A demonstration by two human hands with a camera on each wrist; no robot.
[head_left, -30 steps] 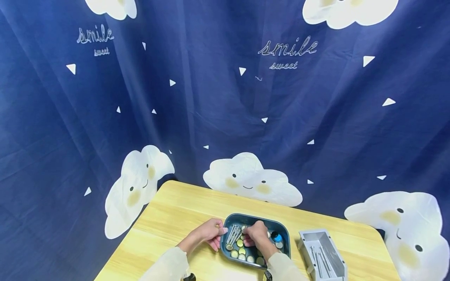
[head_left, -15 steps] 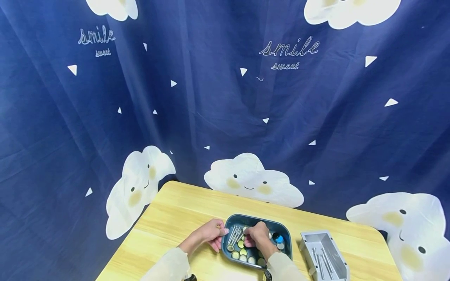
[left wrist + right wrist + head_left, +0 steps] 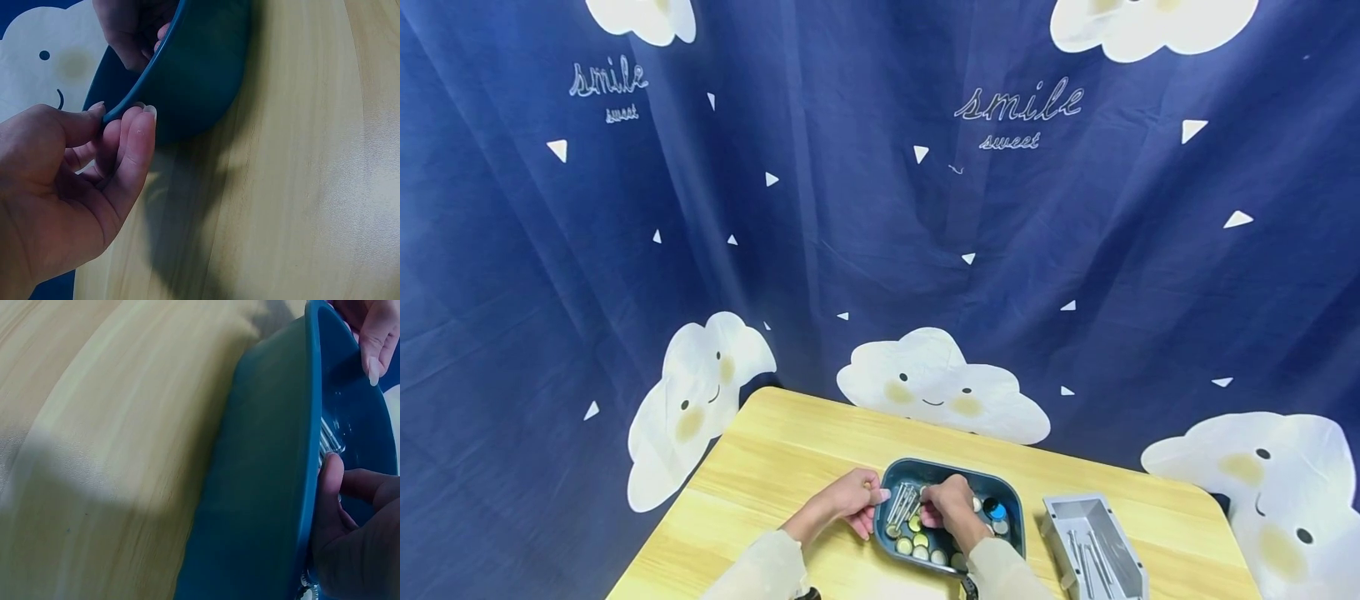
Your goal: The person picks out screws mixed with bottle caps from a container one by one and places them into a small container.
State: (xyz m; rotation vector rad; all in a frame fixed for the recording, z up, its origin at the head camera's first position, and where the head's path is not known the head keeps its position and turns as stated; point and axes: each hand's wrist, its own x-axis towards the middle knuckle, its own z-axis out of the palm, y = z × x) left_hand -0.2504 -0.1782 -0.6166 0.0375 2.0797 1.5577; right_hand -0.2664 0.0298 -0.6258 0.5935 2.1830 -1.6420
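A dark blue tub point(image 3: 949, 464) stands on the table, holding a bundle of long metal screws or nails point(image 3: 902, 505) at its left end, with several round gold and silver discs point(image 3: 920, 540) around them. My left hand point(image 3: 854, 493) pinches the tub's left rim between thumb and fingers; the left wrist view shows this hand point(image 3: 81, 175) closely. Inside the tub is my right hand point(image 3: 951, 502), fingers curled, fingertips at the metal rods. In the right wrist view, that hand point(image 3: 359, 531) has its fingertips beside the rods point(image 3: 330, 440); whether it grips one is hidden.
To the right of the tub stands a grey bin point(image 3: 1123, 550) with a few long metal screws or nails point(image 3: 1092, 557) in it. A bright blue round cap point(image 3: 994, 509) lies at the tub's right end. Behind the wooden table point(image 3: 790, 425) hangs a dark blue curtain point(image 3: 880, 208).
The head view has shifted slightly, so everything sits a little further right and lower. Both hands keep nearly the same places at the tub; the right fingers show only a very slight shift.
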